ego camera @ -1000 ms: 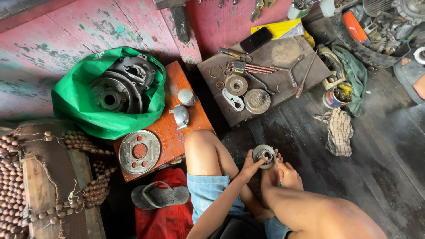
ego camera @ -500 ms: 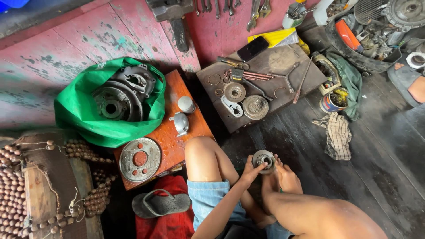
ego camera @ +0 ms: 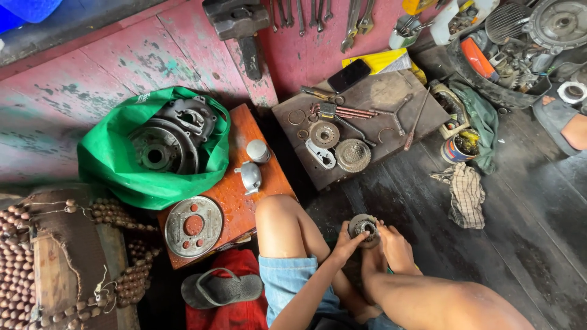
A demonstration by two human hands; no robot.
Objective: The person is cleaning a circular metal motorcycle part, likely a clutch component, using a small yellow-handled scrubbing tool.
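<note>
Both hands clamp one round, toothed, grey metal clutch hub [ego camera: 364, 228] low over the dark plank floor [ego camera: 501, 244]: left hand [ego camera: 346, 244] cups its rim, right hand [ego camera: 396, 246] apparently works its centre. Best practice: brace rim firmly, turn evenly.

Soft, even daylight fills the scene, without hard glare. The green bag [ego camera: 116, 162] and pink wall [ego camera: 122, 55] show bright and saturated, while the dark floor [ego camera: 501, 244] swallows detail. Deep shadow sits beneath the bent knee [ego camera: 281, 223]. Focus is sharp centrally; wide-angle stretching bends the edges, and the corners soften slightly.
</note>
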